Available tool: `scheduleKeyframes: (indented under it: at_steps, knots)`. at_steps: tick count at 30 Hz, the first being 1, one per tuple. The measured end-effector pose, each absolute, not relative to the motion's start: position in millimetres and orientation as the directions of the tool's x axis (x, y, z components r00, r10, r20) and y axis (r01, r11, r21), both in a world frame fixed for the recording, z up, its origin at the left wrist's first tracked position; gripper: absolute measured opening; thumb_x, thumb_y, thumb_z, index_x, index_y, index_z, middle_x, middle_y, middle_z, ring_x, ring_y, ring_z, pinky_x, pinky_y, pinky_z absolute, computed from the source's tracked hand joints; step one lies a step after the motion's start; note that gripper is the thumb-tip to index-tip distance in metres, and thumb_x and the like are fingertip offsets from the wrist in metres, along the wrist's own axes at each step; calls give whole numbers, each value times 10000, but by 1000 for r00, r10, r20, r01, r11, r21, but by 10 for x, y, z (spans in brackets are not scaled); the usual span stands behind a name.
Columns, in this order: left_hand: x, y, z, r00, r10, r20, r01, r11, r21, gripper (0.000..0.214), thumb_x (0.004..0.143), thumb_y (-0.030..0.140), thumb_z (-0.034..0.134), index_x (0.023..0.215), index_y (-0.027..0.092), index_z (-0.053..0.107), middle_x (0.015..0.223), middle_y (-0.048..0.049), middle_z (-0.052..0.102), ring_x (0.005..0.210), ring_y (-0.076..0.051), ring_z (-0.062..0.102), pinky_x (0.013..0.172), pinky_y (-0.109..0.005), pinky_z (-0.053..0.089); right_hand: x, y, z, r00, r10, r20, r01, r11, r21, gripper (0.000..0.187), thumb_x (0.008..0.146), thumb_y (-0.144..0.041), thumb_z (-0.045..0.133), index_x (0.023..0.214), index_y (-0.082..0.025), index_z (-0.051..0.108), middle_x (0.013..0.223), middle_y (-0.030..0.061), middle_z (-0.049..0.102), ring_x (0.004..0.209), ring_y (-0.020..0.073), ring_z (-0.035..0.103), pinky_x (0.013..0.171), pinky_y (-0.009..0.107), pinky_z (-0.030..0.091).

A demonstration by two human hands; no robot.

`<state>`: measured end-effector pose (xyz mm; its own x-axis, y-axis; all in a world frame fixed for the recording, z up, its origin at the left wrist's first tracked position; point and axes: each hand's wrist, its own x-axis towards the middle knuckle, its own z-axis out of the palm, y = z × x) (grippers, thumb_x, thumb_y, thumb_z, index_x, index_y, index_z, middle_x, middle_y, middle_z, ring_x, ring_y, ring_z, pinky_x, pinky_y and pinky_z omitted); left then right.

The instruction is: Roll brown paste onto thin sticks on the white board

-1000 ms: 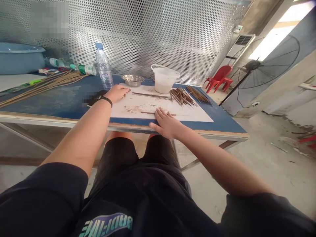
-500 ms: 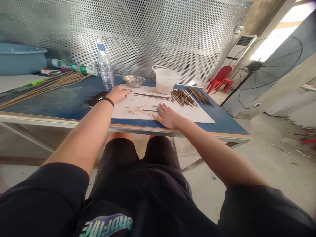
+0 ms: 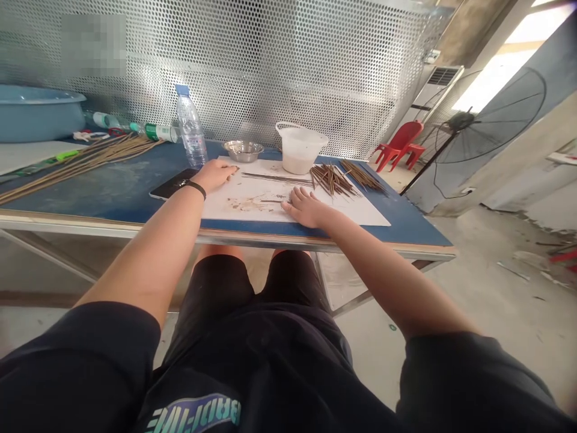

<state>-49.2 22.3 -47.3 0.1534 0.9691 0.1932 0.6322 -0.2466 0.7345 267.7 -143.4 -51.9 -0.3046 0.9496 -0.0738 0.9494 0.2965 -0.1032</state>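
Observation:
My right hand (image 3: 306, 208) lies palm down with its fingers stretched on a white board (image 3: 360, 207). From under its fingers a thin dark stick (image 3: 270, 201) pokes out to the left. My left hand (image 3: 214, 174), with a black band at the wrist, rests at the board's left edge with its fingers curled. A small brown bit (image 3: 237, 169) shows at its fingertips; what it is cannot be made out. Ahead of both hands lie several long thin dark sticks (image 3: 274, 178). Brown smears (image 3: 243, 204) mark the board between my hands.
Behind the board stand a metal bowl (image 3: 243, 150), a white plastic bucket (image 3: 303, 150) and a water bottle (image 3: 192, 129). Brown stick piles (image 3: 333, 180) lie on the right. A phone (image 3: 169, 185) is beside my left wrist. Long tan strands (image 3: 85, 162) and a blue basin (image 3: 36, 114) are farther left.
My right hand has slid slightly forward and to the right on the board. My left hand stays about where it was. The view has shifted a little.

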Motion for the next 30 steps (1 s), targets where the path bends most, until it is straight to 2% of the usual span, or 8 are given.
scheduleKeyframes:
  at_steps: [2,3,7,14,18,22,24,30]
  knots:
    - [-492,223,-473,157,968,198,642,-252,724,306,927,461,745,746,216,733,874,-119,789,805,-251,706,788,-385,515,2718,-1340,-524,-337,938,-84,940,329,-94,896,1110,-728,149,1807,-194,328,1894,166,212,1757,441,84,1383,727,170]
    - [-490,224,-473,158,967,199,649,-254,718,309,925,464,745,739,217,730,870,-117,790,800,-251,707,785,-383,516,2739,-1339,-532,-343,936,-83,937,335,-98,887,1113,-715,164,1805,-184,326,1894,170,207,1756,443,78,1383,729,168]
    - [-475,215,-463,153,968,198,661,-249,708,307,915,451,758,717,219,726,874,-122,794,794,-256,714,781,-384,524,2821,-1616,-564,-330,943,-39,935,320,-155,1031,1081,-788,143,1807,-61,237,1895,209,134,1759,438,58,1405,674,177]
    - [-445,136,-415,124,973,193,629,-227,744,235,910,365,762,725,220,755,852,-124,776,805,-262,717,813,-404,545,2887,-2141,-504,-357,930,-83,921,335,-200,1192,1013,-909,93,1828,-39,100,1897,212,79,1765,411,48,1419,638,122]
    - [-453,103,-403,129,975,183,628,-223,745,240,918,389,758,742,226,755,893,-123,785,816,-262,711,806,-406,533,2875,-1927,-499,-331,940,-82,935,314,-167,1127,1044,-844,84,1820,-29,152,1896,214,102,1768,402,50,1420,631,134]
    - [-452,75,-397,130,975,183,635,-223,740,268,941,415,734,750,228,748,902,-120,793,835,-268,712,804,-398,527,2908,-1537,-512,-293,951,-99,953,281,-116,947,1095,-716,139,1822,-116,233,1899,175,151,1763,424,71,1399,682,177]
    - [-451,77,-402,124,975,184,640,-220,736,274,934,427,738,747,226,743,897,-121,794,834,-270,715,801,-394,529,2948,-1434,-527,-301,947,-110,951,290,-103,906,1109,-674,155,1824,-122,228,1897,177,153,1763,423,68,1399,682,178]
    - [-466,142,-447,144,970,197,620,-244,746,258,914,422,739,752,221,740,911,-126,792,842,-261,711,824,-400,535,3078,-1799,-593,-352,935,-40,927,342,-156,1100,1071,-822,80,1805,-12,208,1888,246,95,1761,420,12,1413,665,140]
